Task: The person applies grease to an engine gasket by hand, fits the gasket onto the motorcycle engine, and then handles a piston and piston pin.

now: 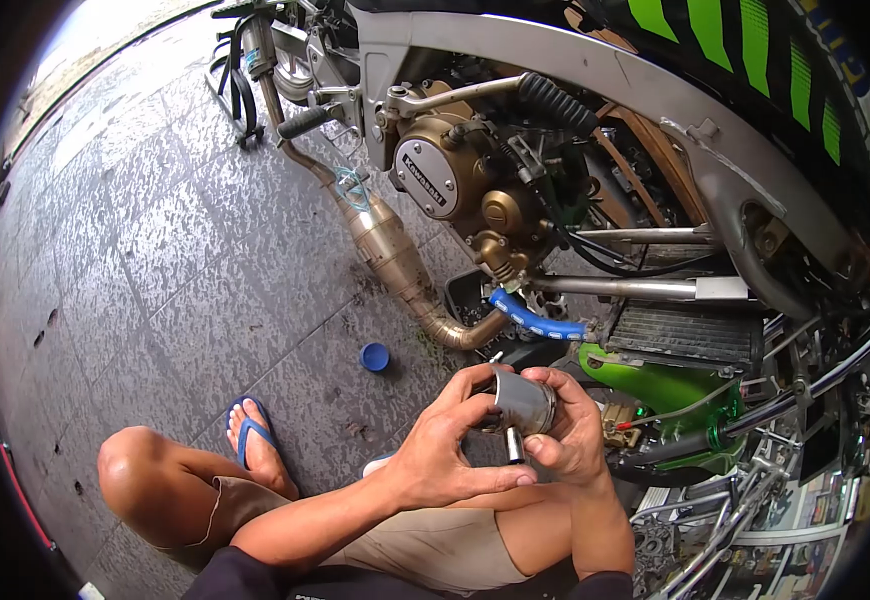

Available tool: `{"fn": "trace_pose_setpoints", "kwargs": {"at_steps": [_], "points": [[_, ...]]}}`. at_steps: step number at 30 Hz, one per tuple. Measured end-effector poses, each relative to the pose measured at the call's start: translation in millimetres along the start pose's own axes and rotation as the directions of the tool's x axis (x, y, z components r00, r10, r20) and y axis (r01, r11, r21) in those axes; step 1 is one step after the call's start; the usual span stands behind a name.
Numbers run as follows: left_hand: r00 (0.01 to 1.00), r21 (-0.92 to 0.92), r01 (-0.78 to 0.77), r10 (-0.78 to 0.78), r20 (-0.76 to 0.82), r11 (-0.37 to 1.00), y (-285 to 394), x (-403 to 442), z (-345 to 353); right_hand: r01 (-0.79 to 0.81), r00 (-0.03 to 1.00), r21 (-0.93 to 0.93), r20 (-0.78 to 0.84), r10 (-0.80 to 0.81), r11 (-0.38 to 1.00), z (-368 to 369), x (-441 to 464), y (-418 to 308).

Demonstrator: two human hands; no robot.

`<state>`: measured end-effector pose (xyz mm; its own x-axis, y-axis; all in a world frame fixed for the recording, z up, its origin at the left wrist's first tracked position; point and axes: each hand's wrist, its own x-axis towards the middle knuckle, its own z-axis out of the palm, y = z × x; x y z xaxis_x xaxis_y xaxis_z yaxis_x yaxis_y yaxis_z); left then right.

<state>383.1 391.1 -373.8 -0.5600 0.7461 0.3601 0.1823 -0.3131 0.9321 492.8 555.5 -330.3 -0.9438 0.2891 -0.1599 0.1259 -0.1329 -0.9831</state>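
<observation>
Above my lap I hold a grey metal piston (522, 402) between both hands. My left hand (452, 432) is closed round its left side, with the thumb stretched underneath. My right hand (572, 425) grips the other side, fingers at the top and thumb low. A shiny piston pin (514, 444) sticks out of the piston toward me, its end by my left thumb tip. The fingers hide part of the piston.
A motorcycle engine (445, 175) marked Kawasaki is ahead, with an exhaust pipe (390, 250) running along its left. A blue hose (538, 318) and a radiator (690, 335) are to the right. A blue cap (374, 357) lies on the tiled floor (205, 250).
</observation>
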Motion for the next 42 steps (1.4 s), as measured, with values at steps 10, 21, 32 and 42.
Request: {"fn": "trace_pose_setpoints", "kwargs": {"at_steps": [10, 21, 32, 42], "points": [[0.985, 0.054, 0.144, -0.138, -0.107, 0.988, 4, 11, 4, 0.049, 0.988, 0.207, 0.130, -0.077, 0.977, 0, 20, -1], [0.987, -0.217, -0.045, 0.010, -0.160, 0.975, 4, 48, 22, 0.071, 0.997, 0.015, -0.042, -0.071, 0.997, -4, 19, -58], [0.642, -0.218, 0.710, -0.742, -0.192, 0.670, -137, -26, 38, -0.685, 0.719, -0.316, -0.142, 0.681, 0.657, -106, 12, 75], [0.508, -0.217, 0.758, -0.765, -0.396, 0.616, -207, -70, -21, -0.359, 0.752, -0.352, -0.657, 0.045, 0.865, -129, 24, 341]]}}
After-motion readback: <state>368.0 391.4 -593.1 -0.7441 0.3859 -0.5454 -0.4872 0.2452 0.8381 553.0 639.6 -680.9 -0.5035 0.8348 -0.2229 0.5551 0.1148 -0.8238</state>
